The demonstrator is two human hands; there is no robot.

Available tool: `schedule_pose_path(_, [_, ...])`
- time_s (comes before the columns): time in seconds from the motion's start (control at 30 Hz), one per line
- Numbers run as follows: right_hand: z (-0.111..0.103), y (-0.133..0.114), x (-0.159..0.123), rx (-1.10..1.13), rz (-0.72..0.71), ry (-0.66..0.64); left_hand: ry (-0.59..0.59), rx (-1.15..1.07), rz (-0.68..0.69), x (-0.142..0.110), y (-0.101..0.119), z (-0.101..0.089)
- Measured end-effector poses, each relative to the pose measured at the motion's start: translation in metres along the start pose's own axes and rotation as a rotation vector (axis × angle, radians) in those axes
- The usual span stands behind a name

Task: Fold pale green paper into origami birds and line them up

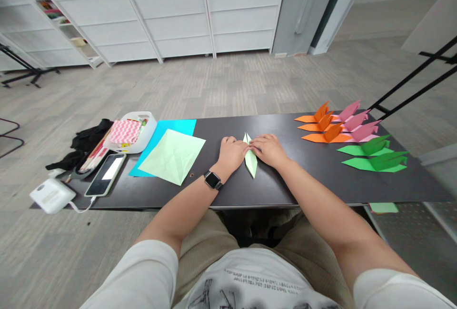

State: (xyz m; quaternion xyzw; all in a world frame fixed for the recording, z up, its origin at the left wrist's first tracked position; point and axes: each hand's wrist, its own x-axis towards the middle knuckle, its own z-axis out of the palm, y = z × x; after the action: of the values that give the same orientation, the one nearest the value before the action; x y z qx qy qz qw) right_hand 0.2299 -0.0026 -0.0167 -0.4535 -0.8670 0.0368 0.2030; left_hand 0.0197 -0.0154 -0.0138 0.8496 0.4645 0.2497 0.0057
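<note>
A narrow, pale green folded origami paper (251,162) lies on the dark table in front of me, one pointed end toward me and the split end away. My left hand (233,153) rests on its left edge, fingers curled and tips pressed to the paper. From the other side my right hand (268,149) presses it, fingertips nearly meeting the left ones. The hands cover the paper's middle. To the left, a creased pale green sheet (174,154) lies over blue paper (177,126).
Orange cranes (323,130), pink cranes (360,123) and green cranes (378,161) stand in rows at the right. At the left are a white basket (148,133), a phone (106,174) cabled to a white charger (53,195), and a black cloth (91,135).
</note>
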Motion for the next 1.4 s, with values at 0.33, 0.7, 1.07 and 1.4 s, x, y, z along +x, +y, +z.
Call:
schedule_pose_path(0.33, [0.011,0.006,0.0,-0.055,-0.011,-0.018,-0.064,0.008,0.032,0.001,-0.01,0.007])
schedule_pose_path(0.7, [0.012,0.004,0.0,-0.068,0.001,-0.062,-0.114,0.008,0.017,0.001,-0.015,0.012])
schedule_pose_path(1.07, [0.012,0.006,0.0,-0.066,0.042,-0.12,-0.099,-0.083,0.126,0.005,-0.015,-0.012])
schedule_pose_path(1.4, [0.01,0.012,-0.004,0.027,0.042,-0.027,-0.221,-0.308,0.308,-0.002,-0.013,-0.027])
